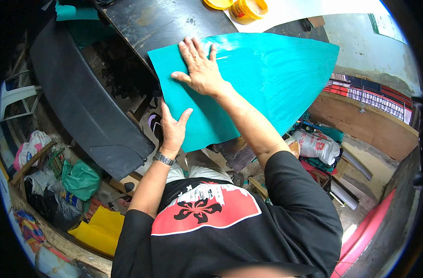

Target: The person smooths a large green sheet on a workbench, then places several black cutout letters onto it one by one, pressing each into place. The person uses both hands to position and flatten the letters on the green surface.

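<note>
right hand (200,69): flat on the teal sheet (267,78), palm down, fingers spread wide, no grip at all, just pressing it onto the table (160,23)

left hand (173,127): at the sheet's near-left edge, thumb on top, fingers curled under where I can't see them, so it looks like a loose pinch grip on the edge; metal wristwatch (164,159) on that wrist

sheet location: back part lies on the table's near corner, the rest hangs off the edge towards the person

sheet count/shape: 1 sheet, fan-ish shape w/ a curved right side, thin & flexible, smooth matte w/ shiny streaks near the top

table: dark, scuffed, worn top

jars: 2 yellow tubs (248,8) at the far edge, round, look like plastic, sitting on a pale sheet

other stuff: 1 long black curved panel (81,102) leaning left of the table, green plastic bag (79,178) and yellow bag (100,229) on the floor, white printed sack (315,146) to the right
</note>
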Motion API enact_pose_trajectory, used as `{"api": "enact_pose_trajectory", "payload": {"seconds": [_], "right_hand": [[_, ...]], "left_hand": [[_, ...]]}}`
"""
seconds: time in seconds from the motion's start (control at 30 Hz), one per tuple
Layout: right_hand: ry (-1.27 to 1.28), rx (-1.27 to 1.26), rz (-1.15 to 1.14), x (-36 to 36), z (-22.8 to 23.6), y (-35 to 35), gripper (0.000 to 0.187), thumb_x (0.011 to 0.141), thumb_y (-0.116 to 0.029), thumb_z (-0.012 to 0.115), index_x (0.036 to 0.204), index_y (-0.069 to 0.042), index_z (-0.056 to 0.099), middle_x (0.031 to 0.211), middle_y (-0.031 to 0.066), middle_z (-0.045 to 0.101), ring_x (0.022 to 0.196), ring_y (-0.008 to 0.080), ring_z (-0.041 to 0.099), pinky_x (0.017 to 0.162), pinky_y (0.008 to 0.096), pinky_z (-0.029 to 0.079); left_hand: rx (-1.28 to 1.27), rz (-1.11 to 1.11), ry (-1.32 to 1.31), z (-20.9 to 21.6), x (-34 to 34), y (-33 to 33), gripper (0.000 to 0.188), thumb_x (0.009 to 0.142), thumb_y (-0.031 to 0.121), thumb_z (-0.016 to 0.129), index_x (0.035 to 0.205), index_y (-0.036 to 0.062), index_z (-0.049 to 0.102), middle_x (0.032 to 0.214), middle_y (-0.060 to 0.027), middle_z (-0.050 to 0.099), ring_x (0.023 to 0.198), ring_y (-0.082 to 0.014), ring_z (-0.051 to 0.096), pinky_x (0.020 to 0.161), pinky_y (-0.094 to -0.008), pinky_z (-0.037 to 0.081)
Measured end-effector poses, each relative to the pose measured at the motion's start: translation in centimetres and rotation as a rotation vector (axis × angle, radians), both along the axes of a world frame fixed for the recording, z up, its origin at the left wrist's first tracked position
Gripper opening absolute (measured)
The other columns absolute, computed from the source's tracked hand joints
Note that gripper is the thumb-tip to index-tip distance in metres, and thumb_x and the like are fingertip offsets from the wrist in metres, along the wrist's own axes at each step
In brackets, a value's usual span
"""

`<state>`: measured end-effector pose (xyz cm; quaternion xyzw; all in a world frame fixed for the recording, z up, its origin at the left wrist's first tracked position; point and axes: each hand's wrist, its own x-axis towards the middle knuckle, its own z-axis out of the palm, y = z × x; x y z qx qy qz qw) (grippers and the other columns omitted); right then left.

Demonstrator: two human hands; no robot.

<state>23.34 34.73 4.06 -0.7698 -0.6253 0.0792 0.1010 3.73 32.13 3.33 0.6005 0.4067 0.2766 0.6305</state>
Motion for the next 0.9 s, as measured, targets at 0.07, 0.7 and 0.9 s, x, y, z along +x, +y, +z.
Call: {"api": "enact_pose_trajectory", "payload": {"seconds": [0.07,0.7,0.9], "right_hand": [[-0.002,-0.020,0.004,-2.0,0.2,1.0,0.098,0.087,-0.074,0.046,0.156,-0.007,0.022,0.164,0.0146,0.017,0.153,0.0306,0.009,0.115,0.0688,0.001],[0.014,-0.076,-0.680,26.2,6.6,4.7,0.050,0.099,-0.056,0.043,0.129,-0.023,0.065,0.117,0.0138,0.068,0.106,0.0318,0.065,0.095,0.0416,0.050],[-0.430,0.236,-0.504,27.3,3.2,6.7,0.069,0.090,-0.075,0.040,0.134,-0.028,0.062,0.135,0.0116,0.060,0.132,0.0344,0.050,0.104,0.0633,0.035]], "left_hand": [[-0.051,-0.006,-0.001,-0.5,-0.1,0.0,0.080,0.085,0.016,0.079,0.147,-0.0009,0.031,0.129,-0.0242,0.059,0.112,-0.0330,0.062,0.094,-0.0399,0.050],[0.333,-0.001,0.046,1.9,2.1,3.6,0.083,0.083,0.010,0.077,0.151,0.0065,0.031,0.136,-0.0265,0.054,0.117,-0.0411,0.059,0.096,-0.0442,0.047],[0.384,-0.078,0.153,2.1,2.2,3.3,0.078,0.086,0.012,0.075,0.150,0.0082,0.033,0.142,-0.0234,0.050,0.126,-0.0392,0.054,0.100,-0.0433,0.045]]}}
